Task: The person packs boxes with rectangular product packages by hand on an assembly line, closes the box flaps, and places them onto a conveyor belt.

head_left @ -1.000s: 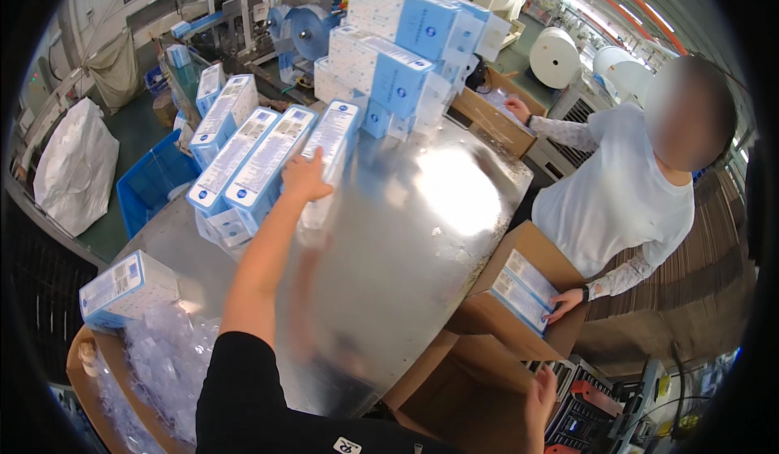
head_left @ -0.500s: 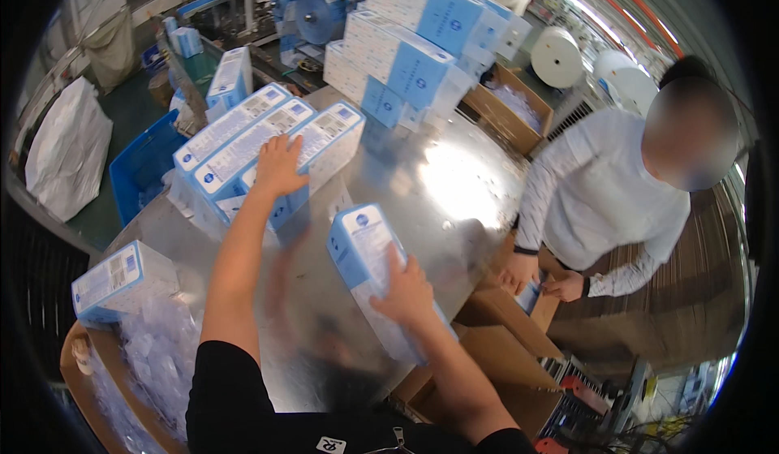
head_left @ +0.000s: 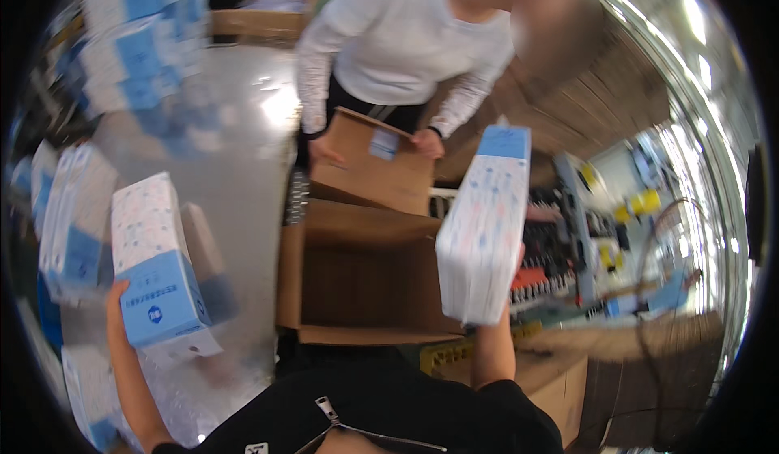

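The left hand (head_left: 119,304) is clamped on one pack (head_left: 154,247), tilted above the worktop (head_left: 243,154); the right hand (head_left: 510,304), mostly hidden, holds another pack (head_left: 484,223) near the open box (head_left: 365,271)

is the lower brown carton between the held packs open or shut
Open: the carton has no flap across its mouth, and its brown inside shows from above.

Head-worn fisheye, facing down from close above metal table (head_left: 243,129), open carton (head_left: 373,271).
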Motion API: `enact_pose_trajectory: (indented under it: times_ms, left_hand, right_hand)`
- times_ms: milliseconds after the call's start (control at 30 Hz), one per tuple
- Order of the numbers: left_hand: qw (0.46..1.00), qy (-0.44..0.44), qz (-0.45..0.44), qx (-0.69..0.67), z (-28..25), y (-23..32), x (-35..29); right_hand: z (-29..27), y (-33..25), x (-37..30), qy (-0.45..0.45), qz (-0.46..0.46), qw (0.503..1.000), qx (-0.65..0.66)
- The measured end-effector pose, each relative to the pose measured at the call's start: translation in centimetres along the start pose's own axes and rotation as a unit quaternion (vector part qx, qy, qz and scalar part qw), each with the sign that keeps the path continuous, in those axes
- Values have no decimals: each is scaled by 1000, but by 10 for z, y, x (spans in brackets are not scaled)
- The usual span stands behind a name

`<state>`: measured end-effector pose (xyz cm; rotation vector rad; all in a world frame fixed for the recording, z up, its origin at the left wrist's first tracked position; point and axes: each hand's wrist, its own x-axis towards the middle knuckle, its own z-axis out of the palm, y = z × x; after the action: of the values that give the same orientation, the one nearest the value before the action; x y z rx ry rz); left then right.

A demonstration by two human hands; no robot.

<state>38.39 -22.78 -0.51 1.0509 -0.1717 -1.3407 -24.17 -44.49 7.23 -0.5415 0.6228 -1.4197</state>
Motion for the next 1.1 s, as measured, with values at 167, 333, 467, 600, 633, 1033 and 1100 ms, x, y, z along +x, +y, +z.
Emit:
enact_pose_trajectory:
  times_ms: [167, 333, 467, 600, 633, 1033, 1100]
  left_hand:
    - [968, -160, 160, 106, 134, -131, 49]
    - [544, -493, 259, 628, 234, -217, 69]
    - [328, -615, 45, 716, 218, -294, 78]
    - [210, -542, -66, 811, 96, -390, 115]
    - [229, -559, -24, 797, 99, -406, 109]
    - [479, 258, 418, 728, 20, 46, 61]
    - [413, 393, 363, 737, -40, 130, 50]
  right_hand:
    - [-129, -25, -17, 129, -94, 987, -4]
    - [-155, -47, -50, 71, -164, 970, -162]
    - [-78, -41, -67, -8, -6, 997, -83]
    - [32, -2, -45, -254, -134, 667, -687]
    - [44, 16, -37, -329, -131, 562, -747]
    - [-107, 261, 15, -424, 176, 376, -805]
    - [-77, 258, 19, -425, 147, 466, -762]
